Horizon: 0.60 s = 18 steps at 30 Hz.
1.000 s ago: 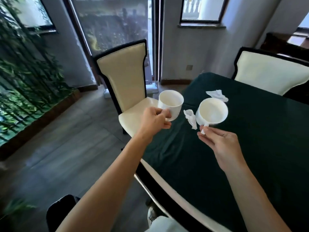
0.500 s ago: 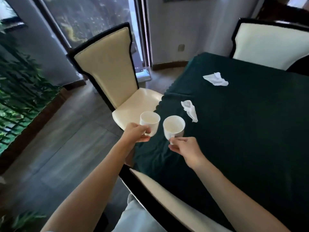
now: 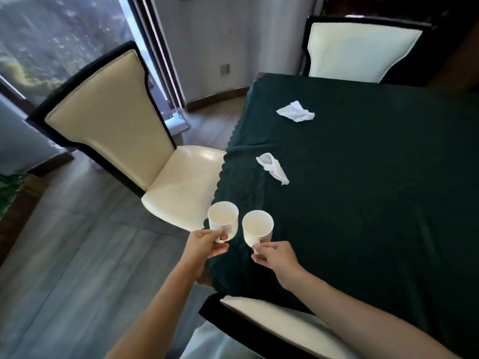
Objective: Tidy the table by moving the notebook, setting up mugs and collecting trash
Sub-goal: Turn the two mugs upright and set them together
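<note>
We hold 2 white mugs upright by their handles near the desk's (image 3: pixel 363 203) corner: our left grip (image 3: pixel 207 246) closed on the left mug (image 3: pixel 223 218), our right grip (image 3: pixel 276 256) on the right mug (image 3: pixel 258 226). 2 crumpled tissues (image 3: pixel 272 167) lie farther along the green cloth.

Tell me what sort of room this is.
Likely a dining room: a table under a dark green cloth, cream high-backed chairs around it, and a white mug in each hand.

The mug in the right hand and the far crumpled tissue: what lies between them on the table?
In the head view, the nearer crumpled tissue lies roughly between the right-hand mug and the far crumpled tissue; otherwise only bare green tablecloth.
</note>
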Each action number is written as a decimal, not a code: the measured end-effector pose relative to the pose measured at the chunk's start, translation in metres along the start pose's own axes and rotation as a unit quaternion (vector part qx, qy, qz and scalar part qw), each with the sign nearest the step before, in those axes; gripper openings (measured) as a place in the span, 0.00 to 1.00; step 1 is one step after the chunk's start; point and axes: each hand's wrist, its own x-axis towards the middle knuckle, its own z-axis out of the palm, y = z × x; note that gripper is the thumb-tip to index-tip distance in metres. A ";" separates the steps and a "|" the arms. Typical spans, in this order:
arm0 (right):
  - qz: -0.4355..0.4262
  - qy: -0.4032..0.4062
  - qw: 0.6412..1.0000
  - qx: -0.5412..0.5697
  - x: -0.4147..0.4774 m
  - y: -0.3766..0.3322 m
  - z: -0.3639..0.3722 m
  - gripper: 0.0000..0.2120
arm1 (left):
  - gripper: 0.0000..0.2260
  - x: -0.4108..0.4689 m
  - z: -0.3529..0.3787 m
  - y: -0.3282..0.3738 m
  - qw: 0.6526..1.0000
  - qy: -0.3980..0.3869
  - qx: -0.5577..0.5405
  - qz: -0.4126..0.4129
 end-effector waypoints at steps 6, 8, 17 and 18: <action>0.024 0.015 0.998 0.048 0.001 0.015 0.002 0.06 | 0.09 0.001 -0.013 -0.026 0.999 -0.034 0.000 -0.002; 0.029 0.014 0.998 0.051 0.002 0.021 0.005 0.06 | 0.09 0.000 -0.016 -0.036 0.999 -0.053 0.008 -0.005; 0.036 -0.030 0.999 0.009 0.003 0.032 0.008 0.07 | 0.13 0.005 -0.025 -0.050 0.995 -0.094 0.025 0.004; 0.034 -0.032 0.999 0.001 0.003 0.032 0.008 0.07 | 0.12 0.004 -0.025 -0.049 0.995 -0.093 0.037 0.005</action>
